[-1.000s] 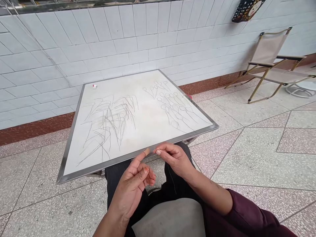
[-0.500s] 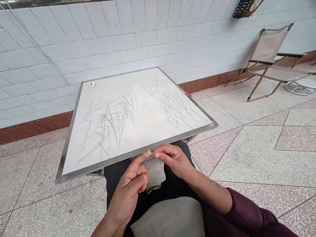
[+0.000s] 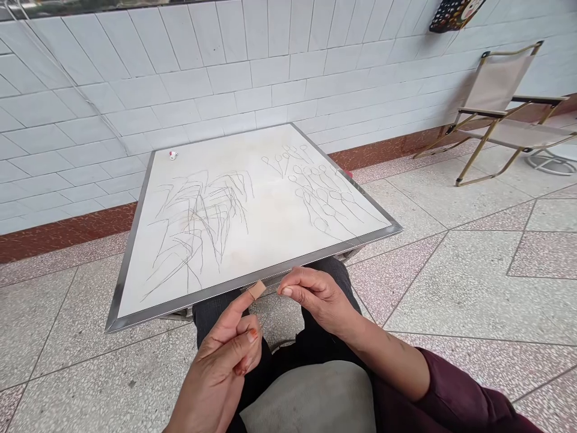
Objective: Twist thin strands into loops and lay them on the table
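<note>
My left hand point(image 3: 225, 355) points its index finger toward the right hand, with a tan band point(image 3: 258, 290), like tape, around the fingertip. Its thumb presses on the curled fingers; whatever may be under them is hidden. Thumb and index finger of my right hand point(image 3: 320, 297) pinch a very thin strand point(image 3: 271, 293), which stretches toward the taped fingertip. Both hands are over my lap at the near edge of the white table point(image 3: 265, 240). On it lie bent dark strands point(image 3: 198, 207) at left and strands with looped ends point(image 3: 321, 195) at right.
A small white and red object point(image 3: 173, 155) sits near the table's far left corner. The grey metal rim point(image 3: 252, 279) borders the tabletop. Behind is a tiled wall point(image 3: 234, 78). A folding chair point(image 3: 500, 114) and a white stool point(image 3: 556, 157) stand at the right.
My left hand has moved down and left, widening the space between the taped fingertip and my right hand. The right hand keeps its pinch. The view has shifted slightly.
</note>
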{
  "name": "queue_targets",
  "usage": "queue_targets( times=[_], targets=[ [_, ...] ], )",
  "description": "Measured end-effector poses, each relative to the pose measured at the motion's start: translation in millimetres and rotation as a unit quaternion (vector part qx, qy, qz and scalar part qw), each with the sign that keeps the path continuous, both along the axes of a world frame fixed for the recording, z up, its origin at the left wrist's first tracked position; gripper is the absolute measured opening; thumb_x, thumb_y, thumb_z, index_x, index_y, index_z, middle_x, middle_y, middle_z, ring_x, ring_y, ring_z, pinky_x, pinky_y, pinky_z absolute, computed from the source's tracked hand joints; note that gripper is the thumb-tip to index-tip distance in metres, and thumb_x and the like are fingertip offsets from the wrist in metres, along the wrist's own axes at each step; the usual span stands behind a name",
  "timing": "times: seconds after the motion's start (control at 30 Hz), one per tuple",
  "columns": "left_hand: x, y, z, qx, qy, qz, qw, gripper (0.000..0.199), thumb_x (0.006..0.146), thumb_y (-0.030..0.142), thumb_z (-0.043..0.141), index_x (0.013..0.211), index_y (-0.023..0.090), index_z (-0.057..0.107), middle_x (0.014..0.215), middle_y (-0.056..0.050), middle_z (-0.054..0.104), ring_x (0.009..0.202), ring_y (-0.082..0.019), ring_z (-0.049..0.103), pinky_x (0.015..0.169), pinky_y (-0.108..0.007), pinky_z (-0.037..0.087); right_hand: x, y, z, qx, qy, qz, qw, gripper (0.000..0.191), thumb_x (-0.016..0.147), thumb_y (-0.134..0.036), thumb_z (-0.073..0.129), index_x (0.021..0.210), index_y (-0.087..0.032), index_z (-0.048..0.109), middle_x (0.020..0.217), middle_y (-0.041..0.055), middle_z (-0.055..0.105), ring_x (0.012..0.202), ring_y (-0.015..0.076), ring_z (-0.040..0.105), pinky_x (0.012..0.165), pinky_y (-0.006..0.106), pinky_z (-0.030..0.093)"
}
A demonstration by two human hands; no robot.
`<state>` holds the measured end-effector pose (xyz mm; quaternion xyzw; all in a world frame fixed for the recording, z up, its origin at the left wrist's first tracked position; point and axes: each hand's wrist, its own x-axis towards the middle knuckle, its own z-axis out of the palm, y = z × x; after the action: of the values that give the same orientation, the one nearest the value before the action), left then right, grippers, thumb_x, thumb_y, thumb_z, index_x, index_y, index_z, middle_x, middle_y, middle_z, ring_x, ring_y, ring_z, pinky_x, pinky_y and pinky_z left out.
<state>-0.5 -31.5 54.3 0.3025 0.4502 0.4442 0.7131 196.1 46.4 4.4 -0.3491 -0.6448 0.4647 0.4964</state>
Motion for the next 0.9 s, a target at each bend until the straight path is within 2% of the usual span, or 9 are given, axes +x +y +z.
queue_targets(
  times=[0.1,0.2,0.3,0.43,0.5,0.57,0.7,0.8,0.9],
  targets=[
    [-13,-5,8.2,-0.004,0.048,0.047,0.998,0.060,0.090,0.034,0.061,0.147,0.031,0.044,0.060,0.006,0.036,0.056,-0.009,0.031,0.060,-0.026,0.027,9,4,-1.3,-0.027,0.012,-0.080,0.996,0.017,0.092,-0.035,0.063,0.082,-0.023,0.070,0.078,0.0008,0.069,0.075,0.0152,0.062,0.071,0.028,0.051],
    [-22,-1,14.0,0.035,0.156,0.078,0.984,0.061,0.092,0.041,0.059,0.149,0.033,0.038,0.065,0.005,0.045,0.062,-0.012,0.040,0.067,-0.028,0.034,9,3,0.9,-0.017,0.009,-0.061,0.998,0.014,0.091,-0.033,0.064,0.084,-0.023,0.072,0.080,0.0009,0.070,0.076,0.0153,0.063,0.071,0.028,0.051],
    [-15,9,17.4,0.084,0.241,0.024,0.966,0.059,0.095,0.047,0.052,0.149,0.031,0.037,0.078,0.002,0.059,0.074,-0.017,0.051,0.079,-0.033,0.039,0,-2,4.7,-0.003,0.005,-0.020,1.000,0.016,0.092,-0.032,0.062,0.086,-0.023,0.073,0.081,0.0015,0.072,0.076,0.0152,0.065,0.071,0.028,0.052],
    [5,22,14.7,0.120,0.253,-0.084,0.956,0.062,0.094,0.047,0.052,0.151,0.031,0.034,0.095,-0.003,0.066,0.087,-0.021,0.058,0.087,-0.038,0.042,-9,-6,6.9,0.015,0.003,-0.024,1.000,0.019,0.093,-0.035,0.061,0.085,-0.022,0.073,0.080,0.0020,0.073,0.073,0.0147,0.066,0.069,0.027,0.052],
    [11,26,10.0,0.133,0.232,-0.104,0.958,0.059,0.095,0.043,0.052,0.150,0.031,0.036,0.088,-0.001,0.065,0.075,-0.017,0.057,0.083,-0.036,0.044,-8,-6,7.0,0.025,-0.006,-0.024,0.999,0.020,0.093,-0.036,0.060,0.085,-0.022,0.072,0.080,0.0020,0.073,0.073,0.0145,0.066,0.068,0.027,0.052],
    [12,29,5.4,0.134,0.212,-0.097,0.963,0.055,0.095,0.041,0.052,0.148,0.031,0.039,0.081,0.001,0.063,0.059,-0.011,0.049,0.071,-0.031,0.044,-6,-6,7.3,0.035,-0.017,-0.022,0.999,0.021,0.094,-0.036,0.060,0.086,-0.022,0.072,0.081,0.0021,0.073,0.073,0.0146,0.066,0.068,0.027,0.052],
    [7,30,3.6,0.118,0.215,-0.102,0.964,0.052,0.093,0.042,0.055,0.143,0.031,0.047,0.081,0.000,0.064,0.048,-0.007,0.036,0.048,-0.024,0.032,-3,-7,8.4,0.071,-0.036,-0.019,0.997,0.020,0.095,-0.034,0.059,0.085,-0.023,0.072,0.078,0.0013,0.072,0.072,0.0143,0.064,0.069,0.027,0.051],
    [2,29,7.1,0.113,0.229,-0.106,0.961,0.053,0.092,0.042,0.057,0.142,0.030,0.049,0.080,0.000,0.065,0.044,-0.006,0.035,0.045,-0.023,0.029,-4,-7,8.2,0.094,-0.046,-0.015,0.994,0.022,0.097,-0.033,0.056,0.086,-0.023,0.072,0.077,0.0013,0.072,0.072,0.0146,0.064,0.071,0.028,0.051],
    [-2,31,9.6,0.093,0.214,-0.104,0.967,0.060,0.091,0.042,0.059,0.146,0.028,0.043,0.080,-0.001,0.067,0.040,-0.005,0.036,0.043,-0.023,0.027,-4,-5,6.8,0.118,-0.058,0.005,0.991,0.024,0.099,-0.035,0.053,0.091,-0.024,0.072,0.079,0.0018,0.073,0.074,0.0149,0.064,0.071,0.028,0.051]
  ],
)
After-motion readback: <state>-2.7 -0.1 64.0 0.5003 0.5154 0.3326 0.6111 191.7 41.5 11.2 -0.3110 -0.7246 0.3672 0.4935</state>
